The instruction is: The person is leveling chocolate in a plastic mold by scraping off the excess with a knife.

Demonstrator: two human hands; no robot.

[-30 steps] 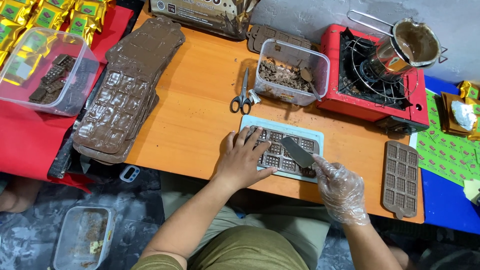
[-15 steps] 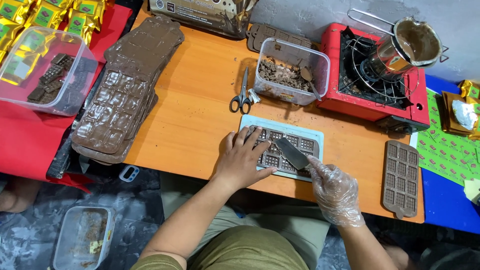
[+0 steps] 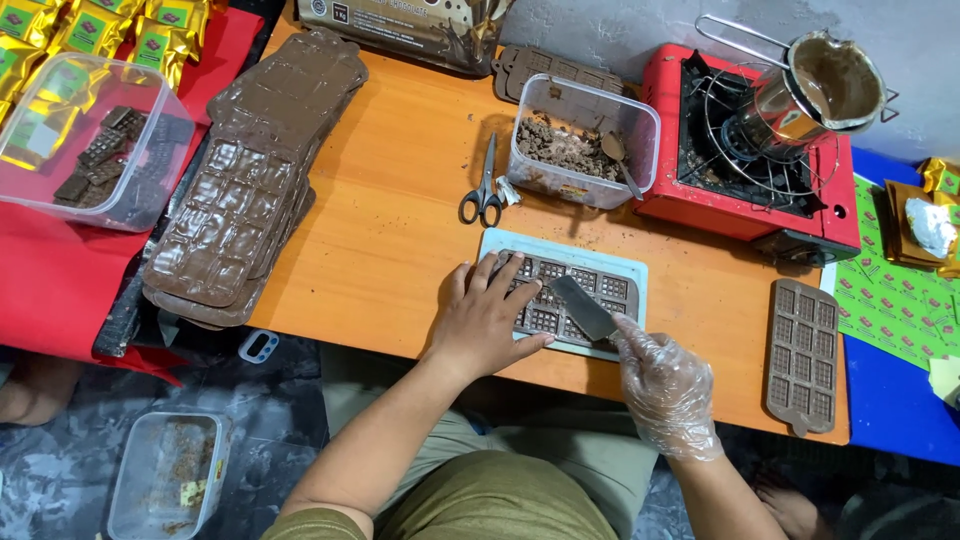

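A pale blue chocolate mould [image 3: 610,266] filled with brown chocolate lies near the front edge of the orange table [image 3: 400,210]. My bare left hand [image 3: 485,318] presses flat on the mould's left half, fingers spread. My right hand [image 3: 665,385], in a clear plastic glove, grips a metal scraper [image 3: 583,306] whose blade rests tilted on the mould's middle.
Scissors [image 3: 484,190] and a clear tub of chocolate pieces [image 3: 580,145] sit behind the mould. A red stove [image 3: 745,165] carries a pot of melted chocolate [image 3: 825,85]. A brown mould [image 3: 803,352] lies at right. Stacked chocolate-coated moulds [image 3: 250,190] and a clear box [image 3: 80,140] stand at left.
The scraper blade has slid left across the mould, and my right hand has followed it. My left hand has stayed pressed on the mould.
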